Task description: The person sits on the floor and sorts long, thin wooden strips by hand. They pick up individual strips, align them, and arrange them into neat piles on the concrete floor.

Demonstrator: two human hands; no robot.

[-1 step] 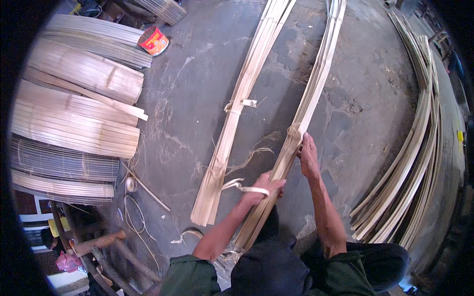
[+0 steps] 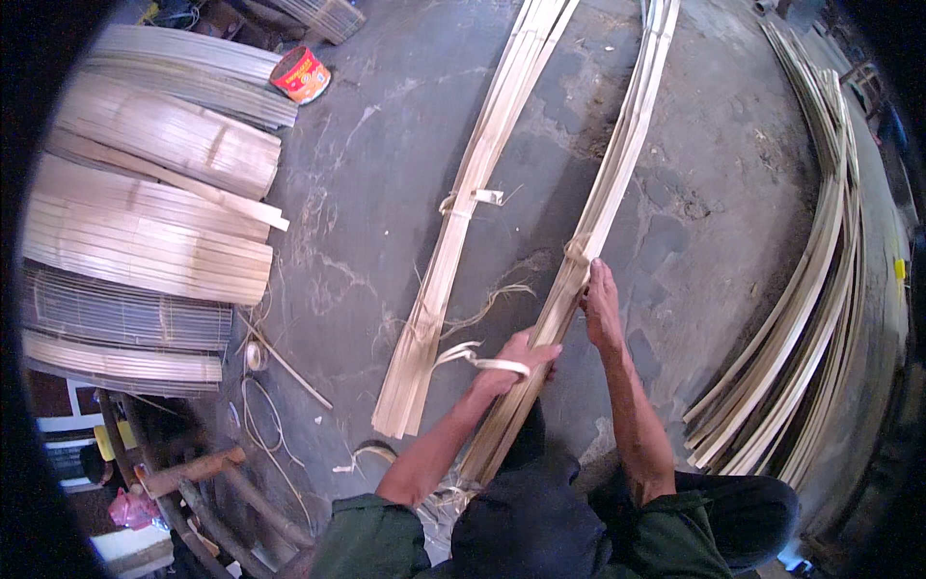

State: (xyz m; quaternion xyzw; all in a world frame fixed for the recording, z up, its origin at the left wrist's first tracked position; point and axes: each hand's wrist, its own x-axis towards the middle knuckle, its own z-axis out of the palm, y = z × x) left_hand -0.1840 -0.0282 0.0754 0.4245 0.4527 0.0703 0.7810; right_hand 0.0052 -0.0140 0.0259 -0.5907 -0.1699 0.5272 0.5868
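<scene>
A long bundle of split bamboo strips point(image 2: 617, 183) runs from the far side of the floor down between my legs. My left hand point(image 2: 518, 359) wraps round its near part, thumb across the top and fingers partly hidden beneath. A pale, flat bamboo band point(image 2: 499, 366) lies over the back of that hand, its curled end trailing left. My right hand point(image 2: 603, 304) is against the bundle's right side, just below a tie point(image 2: 576, 253); some of its fingers are tucked out of sight at the bundle's edge. Left of this lies a second tied bundle point(image 2: 470, 183).
Rolled slatted bamboo mats point(image 2: 145, 246) are stacked at the left, beside a red tin point(image 2: 301, 77). Loose curved strips point(image 2: 820, 280) lie along the right. A wooden frame point(image 2: 198, 471) stands at the lower left, near a loop of cord point(image 2: 249, 415).
My left thumb is slightly farther up the bundle. My right hand and the bundles look almost unmoved.
</scene>
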